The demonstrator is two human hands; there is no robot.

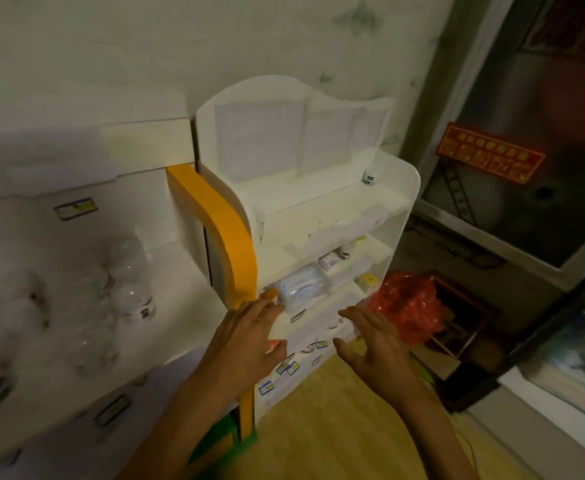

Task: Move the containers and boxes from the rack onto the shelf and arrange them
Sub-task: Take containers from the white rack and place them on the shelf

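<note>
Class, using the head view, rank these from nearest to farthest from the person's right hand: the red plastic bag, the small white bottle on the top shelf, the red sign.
1. Red plastic bag, just right of the right hand.
2. Small white bottle, top shelf, above.
3. Red sign, upper right.

Head camera looks forward-down (wide-angle, blurred), close above white rack (318, 209), wall behind.

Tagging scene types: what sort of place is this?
Probably a home storage corner: white tiered rack of small boxes and a bottle, clear containers on a white shelf, red plastic bag on the floor.
</note>
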